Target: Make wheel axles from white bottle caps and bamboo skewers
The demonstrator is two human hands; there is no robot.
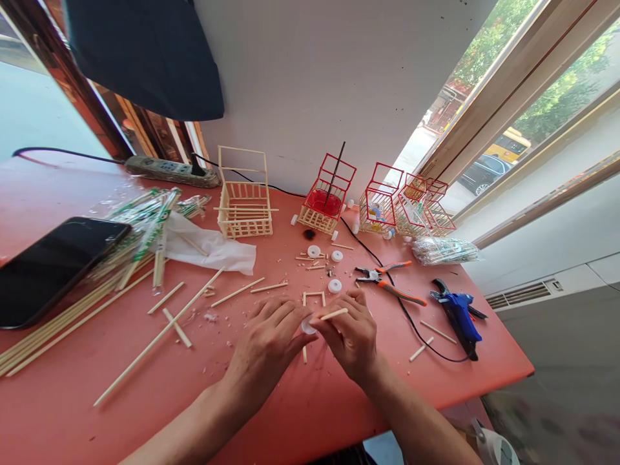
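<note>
A round white bottle cap point(308, 325) is pinched in the fingers of my left hand point(268, 336). My right hand point(352, 332) is closed on a short wooden stick point(335, 314), its inner end close to the cap; whether they touch, I cannot tell. Just beyond my fingertips lies a small U-shaped stick frame point(314, 294), partly covered by my hands. Several white caps, among them one cap point(334, 285), rest past the frame. Orange-handled pliers point(387, 281) lie open to the right, and farther right is a blue glue gun point(462, 316).
Stick-built carts stand along the wall, including a plain cart point(245, 223) and a red-trimmed cart point(322, 213). At left are a phone point(58, 265), wrapped chopsticks point(155, 239), a long stick point(159, 336) and a power strip point(169, 171). A black cord point(411, 323) crosses the right side.
</note>
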